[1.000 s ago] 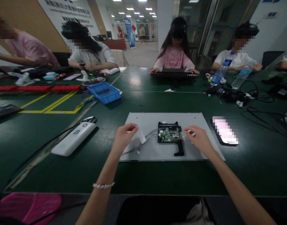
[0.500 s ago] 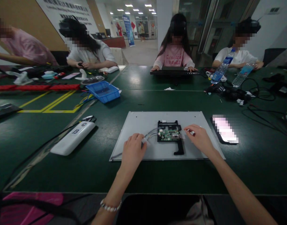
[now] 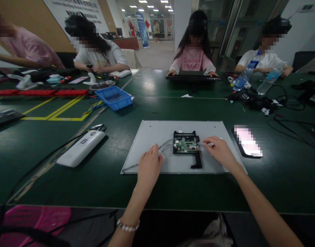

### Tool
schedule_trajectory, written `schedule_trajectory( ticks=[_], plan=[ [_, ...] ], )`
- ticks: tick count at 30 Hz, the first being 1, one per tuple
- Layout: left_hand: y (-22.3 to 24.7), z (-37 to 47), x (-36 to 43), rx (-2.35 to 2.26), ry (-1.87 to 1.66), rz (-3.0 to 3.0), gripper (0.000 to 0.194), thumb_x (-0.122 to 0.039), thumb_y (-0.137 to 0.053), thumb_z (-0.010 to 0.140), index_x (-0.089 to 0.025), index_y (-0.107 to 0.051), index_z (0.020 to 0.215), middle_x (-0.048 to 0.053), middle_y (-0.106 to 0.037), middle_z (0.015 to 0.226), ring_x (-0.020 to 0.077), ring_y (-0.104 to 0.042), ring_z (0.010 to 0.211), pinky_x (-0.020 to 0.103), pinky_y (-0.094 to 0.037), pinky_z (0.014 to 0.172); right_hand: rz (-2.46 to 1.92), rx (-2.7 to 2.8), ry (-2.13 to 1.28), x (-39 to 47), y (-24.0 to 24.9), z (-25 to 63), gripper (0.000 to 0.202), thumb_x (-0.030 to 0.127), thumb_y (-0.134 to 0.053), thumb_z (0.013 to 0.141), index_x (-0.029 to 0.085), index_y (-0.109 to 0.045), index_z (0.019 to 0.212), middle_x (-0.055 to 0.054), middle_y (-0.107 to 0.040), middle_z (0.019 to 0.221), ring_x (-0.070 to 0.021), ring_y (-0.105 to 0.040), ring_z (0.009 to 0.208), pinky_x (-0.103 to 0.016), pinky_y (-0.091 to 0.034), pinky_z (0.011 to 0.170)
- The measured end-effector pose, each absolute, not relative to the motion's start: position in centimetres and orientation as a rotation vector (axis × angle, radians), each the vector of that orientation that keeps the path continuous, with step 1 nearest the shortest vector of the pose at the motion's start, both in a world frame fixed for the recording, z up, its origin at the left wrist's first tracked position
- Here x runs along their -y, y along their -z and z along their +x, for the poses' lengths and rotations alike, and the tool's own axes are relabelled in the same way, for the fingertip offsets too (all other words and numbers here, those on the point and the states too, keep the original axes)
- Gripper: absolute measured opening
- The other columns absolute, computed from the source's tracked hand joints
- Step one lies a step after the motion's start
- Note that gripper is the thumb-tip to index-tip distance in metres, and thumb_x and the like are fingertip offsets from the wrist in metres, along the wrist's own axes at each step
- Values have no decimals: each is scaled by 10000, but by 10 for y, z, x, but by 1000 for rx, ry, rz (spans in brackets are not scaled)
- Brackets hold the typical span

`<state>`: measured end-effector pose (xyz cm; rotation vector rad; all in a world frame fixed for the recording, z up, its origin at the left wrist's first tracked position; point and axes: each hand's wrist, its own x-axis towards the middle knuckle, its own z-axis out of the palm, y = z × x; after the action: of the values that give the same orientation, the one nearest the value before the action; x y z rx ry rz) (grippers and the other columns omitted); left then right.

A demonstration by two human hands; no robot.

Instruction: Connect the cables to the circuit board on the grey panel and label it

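Note:
A light grey flat panel [image 3: 139, 140] lies on the green table in front of me. On it sits a green circuit board [image 3: 185, 145] in a black plastic frame [image 3: 197, 161] with an arm reaching down. Grey cables [image 3: 168, 142] run from the board's left side to my left hand [image 3: 150, 164], whose thumb and fingers are closed on them. A pale, see-through scrap shows by its fingertips. Just right of the board, my right hand [image 3: 220, 150] is pinched around something small, whitish and partly dark, which I cannot make out.
A phone [image 3: 248, 141] lies right of the panel, and a white power bank [image 3: 81, 147] with a black cable lies left. Farther off are a blue basket [image 3: 114, 98], two bottles [image 3: 247, 73] and tangled black cables [image 3: 250, 101]. Several people sit around the table.
My left hand has shifted slightly right and up along the cables. The right hand stays nearly in place beside the board. The whole view has tilted a little.

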<state>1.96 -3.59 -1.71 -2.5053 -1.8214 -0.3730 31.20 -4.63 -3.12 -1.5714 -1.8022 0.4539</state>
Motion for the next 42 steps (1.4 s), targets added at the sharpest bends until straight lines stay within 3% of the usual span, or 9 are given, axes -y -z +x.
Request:
schedule_trajectory(
  ticks=[5,14,18,22,27,32,36,42],
  plan=[
    [20,12,38,1794,473,-2607,417,-313,-540,846,-162,-416,1214,147,-536,1258,264,-540,1121,408,-409,943,-1540,1821,-500,47,32,314,190,213,-497,829,217,-650,941,-58,-646,978,-186,-605,853,-316,-492,717],
    [14,17,50,1634,685,-2517,390,-314,-547,857,-183,-439,1207,148,-413,1357,303,-298,1322,491,-306,1043,-1482,2045,-521,50,26,312,266,224,-610,757,228,-579,1021,-53,-607,1034,-215,-562,971,-383,-445,845],
    [7,21,56,1599,605,-2515,367,-276,-560,835,-193,-470,1181,131,-494,1250,303,-390,1248,474,-337,1018,-1484,2115,-478,50,26,310,277,215,-609,762,230,-575,1037,-57,-606,1032,-217,-564,962,-384,-448,835],
    [6,27,55,1568,389,-2547,226,-224,-518,843,-192,-543,1065,108,-559,1133,280,-522,1057,436,-409,918,-1476,2175,-417,48,28,311,237,198,-547,812,239,-597,1039,-58,-627,1026,-216,-575,952,-383,-459,823],
    [4,29,52,1514,285,-2536,187,-138,-415,877,-180,-580,954,95,-606,996,254,-559,930,403,-430,842,-1483,2230,-331,47,28,312,245,160,-475,842,239,-633,1012,-64,-648,1041,-226,-580,980,-407,-461,843],
    [-8,24,44,1539,345,-2469,215,-126,-403,880,-183,-597,951,85,-630,981,251,-576,911,393,-424,830,-1469,2232,-326,49,24,312,236,197,-523,823,241,-626,1031,-55,-654,1036,-227,-591,973,-403,-470,837],
    [-18,15,31,1538,530,-2408,230,-165,-399,899,-190,-613,978,86,-641,1055,245,-564,1019,399,-386,919,-1469,2243,-307,50,23,312,256,241,-574,805,242,-604,1059,-58,-642,1065,-234,-582,992,-403,-470,843],
    [-16,0,12,1581,555,-2367,253,-165,-383,899,-207,-631,924,70,-671,1033,210,-579,1046,404,-336,976,-1521,2310,-187,49,25,308,249,207,-472,877,219,-590,1097,-82,-654,1035,-228,-603,944,-389,-473,809]
  ],
)
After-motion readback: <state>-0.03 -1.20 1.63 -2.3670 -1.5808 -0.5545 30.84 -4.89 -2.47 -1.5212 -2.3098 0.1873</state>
